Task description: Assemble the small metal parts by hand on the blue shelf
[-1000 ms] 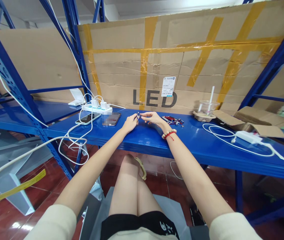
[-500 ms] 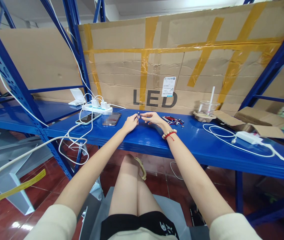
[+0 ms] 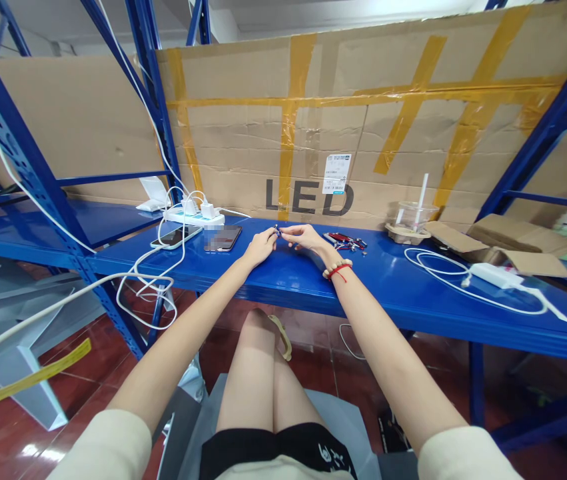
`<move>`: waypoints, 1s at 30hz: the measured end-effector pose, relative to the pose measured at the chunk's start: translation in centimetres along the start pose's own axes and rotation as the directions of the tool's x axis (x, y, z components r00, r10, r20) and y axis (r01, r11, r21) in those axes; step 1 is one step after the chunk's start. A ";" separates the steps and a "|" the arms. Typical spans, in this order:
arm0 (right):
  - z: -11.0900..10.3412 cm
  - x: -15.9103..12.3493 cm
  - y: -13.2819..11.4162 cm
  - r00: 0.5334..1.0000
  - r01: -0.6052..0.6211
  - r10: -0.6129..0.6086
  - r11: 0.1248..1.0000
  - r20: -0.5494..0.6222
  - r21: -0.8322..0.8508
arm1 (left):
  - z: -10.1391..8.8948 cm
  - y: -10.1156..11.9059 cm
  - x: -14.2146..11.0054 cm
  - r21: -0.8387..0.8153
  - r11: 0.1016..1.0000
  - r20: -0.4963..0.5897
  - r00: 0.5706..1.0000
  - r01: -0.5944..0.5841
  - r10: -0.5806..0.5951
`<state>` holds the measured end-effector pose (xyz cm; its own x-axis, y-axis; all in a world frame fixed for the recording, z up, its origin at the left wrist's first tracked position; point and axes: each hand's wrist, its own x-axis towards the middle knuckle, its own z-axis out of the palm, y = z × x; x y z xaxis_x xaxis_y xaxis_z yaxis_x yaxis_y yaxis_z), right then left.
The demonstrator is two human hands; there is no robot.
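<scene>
My left hand (image 3: pixel 262 246) is closed around a small dark, shiny metal piece (image 3: pixel 278 231) just above the blue shelf (image 3: pixel 283 273). From the other side, the thumb and fingertips of my right hand (image 3: pixel 303 237) meet at the same piece. It is too small to tell its kind, and fingers cover part of it. A beaded bracelet with a red cord (image 3: pixel 338 268) circles my right wrist. Just right of that hand lies a loose pile of small red and silver metal pieces (image 3: pixel 347 241).
Left stand a white power strip (image 3: pixel 193 217) with plugs and cables and two phones, one a dark phone (image 3: pixel 223 239). To the right are a plastic cup with a straw (image 3: pixel 416 217), a white adapter (image 3: pixel 497 275) with cable and torn cardboard (image 3: pixel 508 240). A large carton (image 3: pixel 243 147) forms the back.
Both hands stay in nearly the same place, still at the small metal piece. Nothing else has visibly moved.
</scene>
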<state>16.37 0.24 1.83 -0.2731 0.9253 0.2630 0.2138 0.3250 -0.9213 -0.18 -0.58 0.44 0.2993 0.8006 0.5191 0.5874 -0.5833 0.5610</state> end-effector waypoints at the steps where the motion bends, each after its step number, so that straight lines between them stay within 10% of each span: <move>1: 0.1 0.0 0.0 1.000 -0.005 0.005 1.000 -0.004 0.007 | 0.0 0.0 0.0 -0.002 1.000 0.004 1.000 -0.003 0.003; 30: 0.3 -0.2 0.0 1.000 -0.025 0.026 0.999 -0.014 0.024 | 0.0 0.0 -0.1 0.019 1.000 0.024 1.000 0.002 -0.003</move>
<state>16.16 -0.02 1.68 -0.2546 0.9360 0.2432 0.1977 0.2965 -0.9343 -0.19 -0.66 0.44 0.3160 0.8052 0.5018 0.6019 -0.5789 0.5500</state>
